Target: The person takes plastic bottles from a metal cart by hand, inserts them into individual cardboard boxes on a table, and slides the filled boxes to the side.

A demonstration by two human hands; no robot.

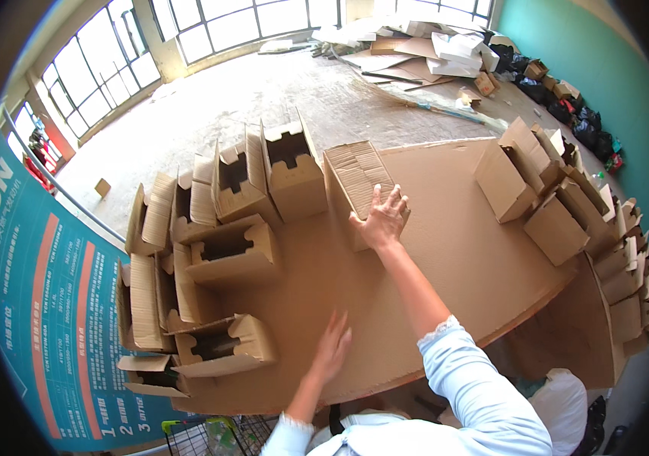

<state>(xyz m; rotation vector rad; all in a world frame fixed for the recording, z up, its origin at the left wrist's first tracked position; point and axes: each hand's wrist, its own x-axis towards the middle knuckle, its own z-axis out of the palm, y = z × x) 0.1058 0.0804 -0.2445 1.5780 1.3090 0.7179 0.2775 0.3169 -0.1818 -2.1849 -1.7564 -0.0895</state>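
Note:
A cardboard box [361, 171] with its corrugated top flaps folded down stands near the far edge of the cardboard-covered table [385, 319]. My right hand [384, 218] reaches forward and lies on the near part of that top, fingers spread. Lower and to the left, my left hand [332, 348] hovers over or rests on the bare tabletop, slightly smeared by motion; its fingers are stretched out and hold nothing. Just left of the closed box stands an open-topped cardboard box [298, 186]. Another open box [233, 357] is nearest my left hand.
Several open boxes [233, 251] crowd the table's left side. More boxes [556, 220] are grouped at the right. A blue banner [50, 304] stands at left, and a wire basket [206, 437] sits below the near edge. Flattened cardboard [408, 57] lies piled on the far floor.

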